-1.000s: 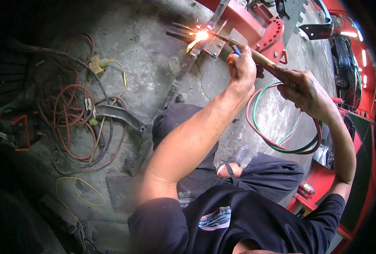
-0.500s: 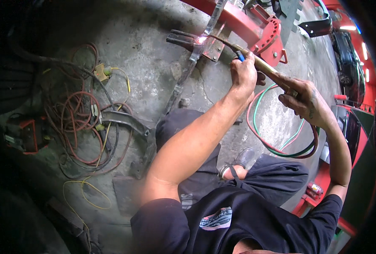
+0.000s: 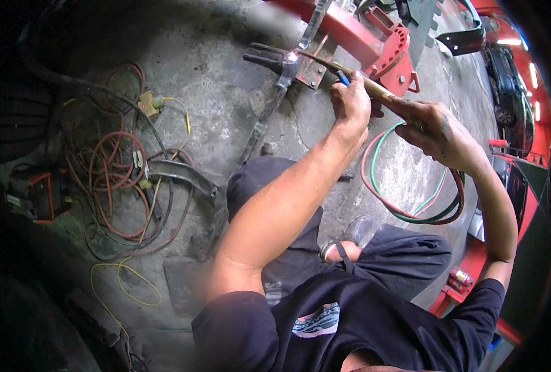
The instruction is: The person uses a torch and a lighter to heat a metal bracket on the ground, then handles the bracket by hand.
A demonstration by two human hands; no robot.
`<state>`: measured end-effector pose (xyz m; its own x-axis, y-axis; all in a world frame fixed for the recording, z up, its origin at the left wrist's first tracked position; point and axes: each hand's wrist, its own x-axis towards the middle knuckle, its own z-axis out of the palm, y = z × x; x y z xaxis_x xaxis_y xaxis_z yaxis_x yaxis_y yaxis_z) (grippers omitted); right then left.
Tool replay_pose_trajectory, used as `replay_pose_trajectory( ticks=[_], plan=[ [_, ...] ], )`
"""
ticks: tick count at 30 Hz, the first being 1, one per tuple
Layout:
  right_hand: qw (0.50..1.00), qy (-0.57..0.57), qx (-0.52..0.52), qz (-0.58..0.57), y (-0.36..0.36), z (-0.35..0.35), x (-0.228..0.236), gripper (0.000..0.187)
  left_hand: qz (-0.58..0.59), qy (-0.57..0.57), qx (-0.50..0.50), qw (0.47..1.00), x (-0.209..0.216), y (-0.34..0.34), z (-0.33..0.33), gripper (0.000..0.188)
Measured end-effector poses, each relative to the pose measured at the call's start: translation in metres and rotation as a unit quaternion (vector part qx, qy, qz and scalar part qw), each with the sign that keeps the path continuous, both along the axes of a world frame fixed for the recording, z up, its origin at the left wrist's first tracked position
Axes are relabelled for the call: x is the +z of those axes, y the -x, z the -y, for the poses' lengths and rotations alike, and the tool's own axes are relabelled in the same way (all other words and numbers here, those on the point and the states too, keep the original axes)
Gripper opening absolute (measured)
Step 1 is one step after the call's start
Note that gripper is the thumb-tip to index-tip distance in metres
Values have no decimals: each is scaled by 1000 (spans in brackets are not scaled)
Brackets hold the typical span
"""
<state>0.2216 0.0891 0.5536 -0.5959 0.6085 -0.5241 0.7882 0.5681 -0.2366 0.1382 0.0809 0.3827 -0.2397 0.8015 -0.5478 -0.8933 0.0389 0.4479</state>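
Note:
A long brass gas torch [image 3: 377, 92] slants across the upper middle, its thin tip pointing left. My left hand [image 3: 351, 102] is closed round its front part, where a small blue piece [image 3: 343, 79] sticks out by my fingers. Further back, my right hand [image 3: 439, 131] grips the torch near its hose end. A bright glow shows at the tip, on a joint of the long worn metal bar [image 3: 268, 115] where a dark stubby bracket [image 3: 264, 54] meets it. Red and green hoses [image 3: 381, 180] loop down below my right hand.
A red steel frame [image 3: 356, 38] with a holed round plate [image 3: 394, 59] stands beyond the bar. At left lie tangled cables [image 3: 111, 161], a curved metal arm [image 3: 185, 173] and a red-black box [image 3: 36, 195]. Dark cars [image 3: 508, 93] are at far right.
The torch tip and my left hand have shifted slightly left along the work. My right hand has moved a little up and left, and the hose loop has swung slightly.

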Motion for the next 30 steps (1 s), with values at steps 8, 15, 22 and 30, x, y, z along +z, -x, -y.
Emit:
replay_pose_trajectory(
  ticks=[8,15,22,30],
  plan=[
    [1000,4,24,12,-3,-9,-11,58,15,35,-35,999,8,10,5,30],
    [1000,1,16,10,6,-7,-7,57,33,33,-37,998,11,15,6,29],
    [999,14,1,39,16,-4,1,52,41,29,-38,998,12,17,6,33],
    [999,16,-4,36,10,-7,-4,52,25,37,-47,998,5,13,2,37]
  ],
)
